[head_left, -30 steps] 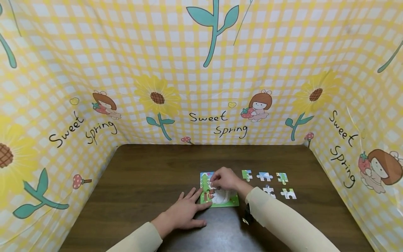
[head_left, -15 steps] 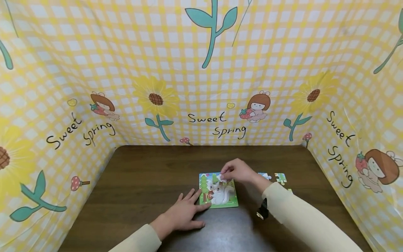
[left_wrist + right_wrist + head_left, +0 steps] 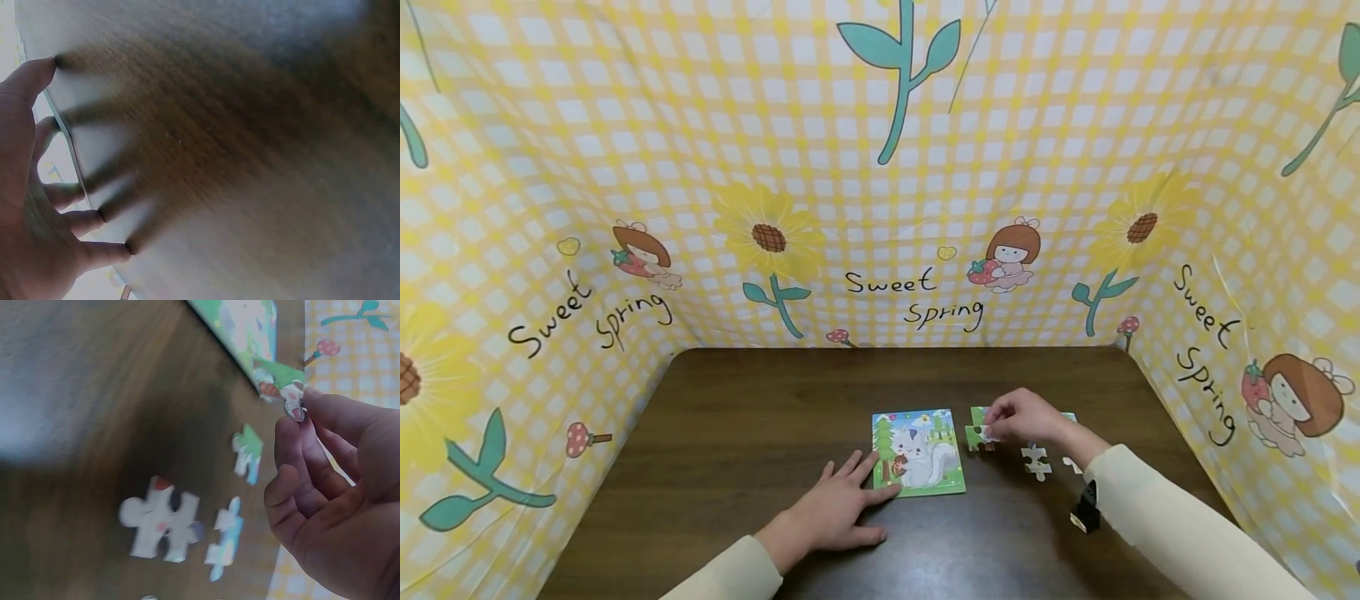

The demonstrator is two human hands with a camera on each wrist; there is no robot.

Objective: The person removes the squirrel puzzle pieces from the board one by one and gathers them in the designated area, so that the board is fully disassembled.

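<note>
A square jigsaw puzzle board [image 3: 925,450] with a white squirrel picture lies flat on the table. My left hand [image 3: 835,507] rests on the table at its left side, fingers spread and straight, the index fingertip on the board's lower left part. To the right of the board, my right hand [image 3: 1026,417] pinches a jigsaw piece [image 3: 286,380] between thumb and fingers. Green, white and brown show on that piece. Loose jigsaw pieces lie around and below this hand, among them a pale one [image 3: 1036,462] and a green one [image 3: 250,447]. The hand hides some of them.
The brown wooden table [image 3: 760,400] is enclosed at the back and sides by a yellow checked cloth [image 3: 880,208]. Another loose piece [image 3: 1071,464] lies near the right wrist. A small black device [image 3: 1085,508] is on that wrist.
My right hand has moved right, off the board, and holds the piece beside it. The squirrel picture is uncovered now. My left hand has stayed in place.
</note>
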